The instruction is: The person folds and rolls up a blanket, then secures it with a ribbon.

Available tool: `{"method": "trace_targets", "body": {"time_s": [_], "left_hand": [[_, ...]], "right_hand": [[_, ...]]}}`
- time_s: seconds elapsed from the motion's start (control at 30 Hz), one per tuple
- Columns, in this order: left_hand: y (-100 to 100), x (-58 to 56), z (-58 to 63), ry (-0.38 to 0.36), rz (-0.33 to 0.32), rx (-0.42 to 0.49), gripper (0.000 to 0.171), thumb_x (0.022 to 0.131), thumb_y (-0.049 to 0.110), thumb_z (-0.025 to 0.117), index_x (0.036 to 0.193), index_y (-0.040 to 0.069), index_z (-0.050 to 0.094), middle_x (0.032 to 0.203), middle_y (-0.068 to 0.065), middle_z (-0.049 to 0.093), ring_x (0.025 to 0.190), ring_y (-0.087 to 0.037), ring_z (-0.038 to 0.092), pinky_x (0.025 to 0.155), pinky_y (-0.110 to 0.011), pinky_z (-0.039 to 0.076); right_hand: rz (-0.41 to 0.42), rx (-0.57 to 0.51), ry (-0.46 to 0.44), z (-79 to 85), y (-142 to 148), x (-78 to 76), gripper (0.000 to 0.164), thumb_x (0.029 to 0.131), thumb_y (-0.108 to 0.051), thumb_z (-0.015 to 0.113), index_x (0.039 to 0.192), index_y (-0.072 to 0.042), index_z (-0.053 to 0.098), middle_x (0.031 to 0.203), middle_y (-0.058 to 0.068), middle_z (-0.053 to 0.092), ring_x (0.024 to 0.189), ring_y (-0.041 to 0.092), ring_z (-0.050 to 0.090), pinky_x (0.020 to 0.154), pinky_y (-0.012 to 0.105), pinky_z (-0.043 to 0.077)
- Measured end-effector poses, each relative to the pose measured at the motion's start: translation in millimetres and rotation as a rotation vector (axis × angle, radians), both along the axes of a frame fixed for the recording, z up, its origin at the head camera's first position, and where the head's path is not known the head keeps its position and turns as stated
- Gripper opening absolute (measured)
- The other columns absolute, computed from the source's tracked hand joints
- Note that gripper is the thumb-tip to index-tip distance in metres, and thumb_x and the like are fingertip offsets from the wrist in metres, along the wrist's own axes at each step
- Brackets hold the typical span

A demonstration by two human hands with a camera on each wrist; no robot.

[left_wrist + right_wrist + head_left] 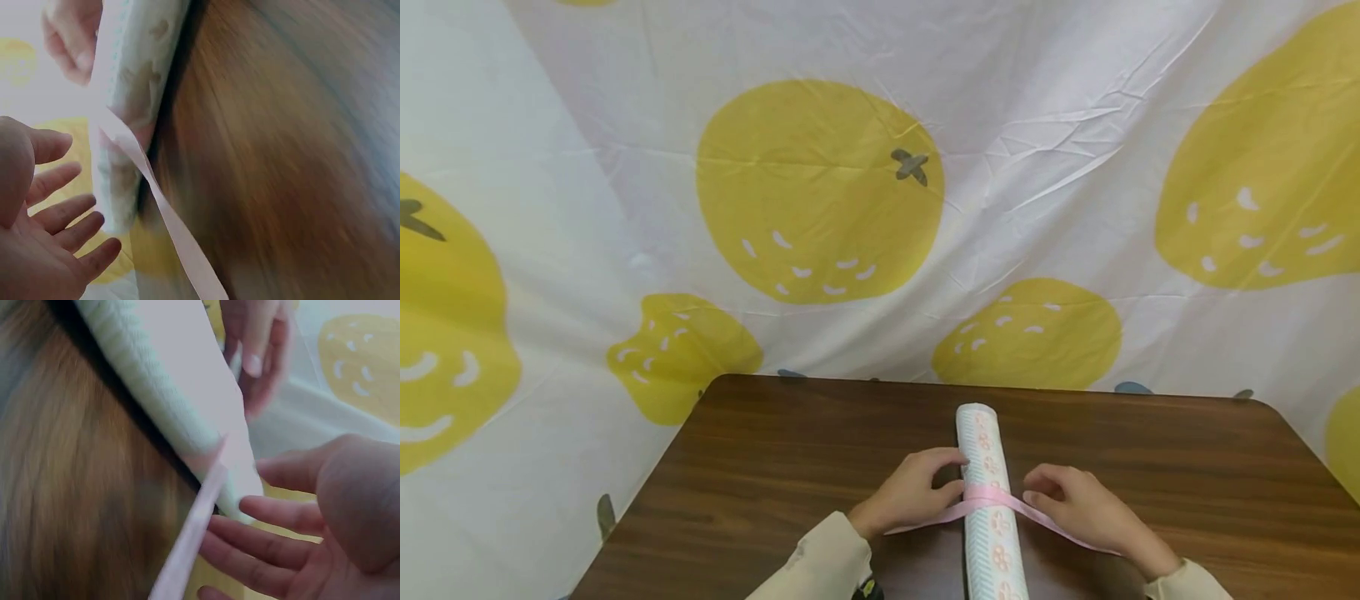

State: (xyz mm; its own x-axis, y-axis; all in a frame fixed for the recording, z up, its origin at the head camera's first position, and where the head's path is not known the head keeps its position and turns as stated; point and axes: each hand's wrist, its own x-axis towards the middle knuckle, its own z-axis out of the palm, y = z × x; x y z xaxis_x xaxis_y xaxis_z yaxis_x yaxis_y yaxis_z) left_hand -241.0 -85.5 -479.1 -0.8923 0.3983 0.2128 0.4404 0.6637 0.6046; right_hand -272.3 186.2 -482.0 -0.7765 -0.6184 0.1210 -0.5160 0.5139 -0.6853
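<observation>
A rolled-up white cloth or mat (992, 542), patterned with pink flowers and pale blue zigzags, lies lengthwise on the table. Around its middle runs a pink ribbon (988, 495), crossed on top, its loose ends trailing to both sides. My left hand (913, 492) is at the roll's left side, fingers spread and relaxed; in the left wrist view its palm (44, 244) holds nothing. On the other side, my right hand (1078, 504) hovers beside the ribbon's right end with loosely bent fingers. The right wrist view shows those fingers (269, 550) near the ribbon, not pinching it.
The dark brown wooden table (760, 467) spreads out on both sides of the roll. Behind it hangs a white cloth backdrop (1000, 208) printed with large yellow fruit, reaching down to the table's far edge.
</observation>
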Motion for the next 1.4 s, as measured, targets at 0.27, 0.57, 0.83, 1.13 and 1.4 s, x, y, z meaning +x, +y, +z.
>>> {"method": "trace_targets", "body": {"time_s": [0.27, 0.57, 0.83, 1.13, 1.4], "left_hand": [[20.3, -2.9, 0.3, 0.08, -0.044, -0.105, 0.039, 0.095, 0.017, 0.059, 0.132, 0.005, 0.061, 0.144, -0.016, 0.053, 0.137, -0.026, 0.047, 0.112, -0.036, 0.037], [29.0, -2.4, 1.8, 0.031, -0.028, -0.152, 0.041, 0.096, 0.021, 0.06, 0.134, 0.007, 0.06, 0.149, -0.016, 0.047, 0.14, -0.029, 0.042, 0.114, -0.037, 0.035], [29.5, -2.1, 1.6, -0.016, -0.034, -0.202, 0.047, 0.093, 0.025, 0.064, 0.137, 0.008, 0.058, 0.152, -0.016, 0.043, 0.144, -0.029, 0.036, 0.115, -0.038, 0.033], [28.8, -2.2, 1.6, -0.017, -0.032, -0.196, 0.049, 0.091, 0.026, 0.066, 0.135, 0.008, 0.059, 0.151, -0.015, 0.045, 0.143, -0.03, 0.038, 0.114, -0.037, 0.034], [34.9, -2.4, 0.8, 0.018, -0.007, -0.246, 0.048, 0.088, 0.027, 0.067, 0.132, 0.008, 0.062, 0.148, -0.015, 0.049, 0.14, -0.028, 0.042, 0.112, -0.033, 0.036]], "right_hand": [[-0.075, -0.161, -0.107, -8.3, -26.2, -0.9, 0.01, 0.092, -0.02, 0.069, 0.096, -0.01, 0.068, 0.077, -0.004, 0.066, 0.068, 0.006, 0.056, 0.06, 0.024, 0.046], [-0.004, -0.245, -0.195, -8.4, -34.0, 5.1, 0.014, 0.087, -0.01, 0.073, 0.098, -0.004, 0.065, 0.071, 0.0, 0.061, 0.06, 0.005, 0.052, 0.055, 0.023, 0.044], [0.003, -0.207, -0.106, -5.5, -32.4, 5.8, 0.017, 0.086, -0.013, 0.075, 0.1, -0.009, 0.067, 0.079, -0.002, 0.065, 0.071, 0.005, 0.057, 0.063, 0.024, 0.047], [-0.031, -0.237, 0.169, -9.7, -39.4, 8.0, 0.012, 0.079, 0.0, 0.078, 0.085, -0.011, 0.076, 0.082, -0.002, 0.068, 0.075, 0.001, 0.059, 0.064, 0.023, 0.051], [-0.029, -0.213, 0.172, -10.3, -43.6, 6.9, 0.021, 0.079, 0.007, 0.072, 0.08, -0.013, 0.066, 0.081, -0.006, 0.059, 0.072, 0.0, 0.054, 0.062, 0.022, 0.048]]}}
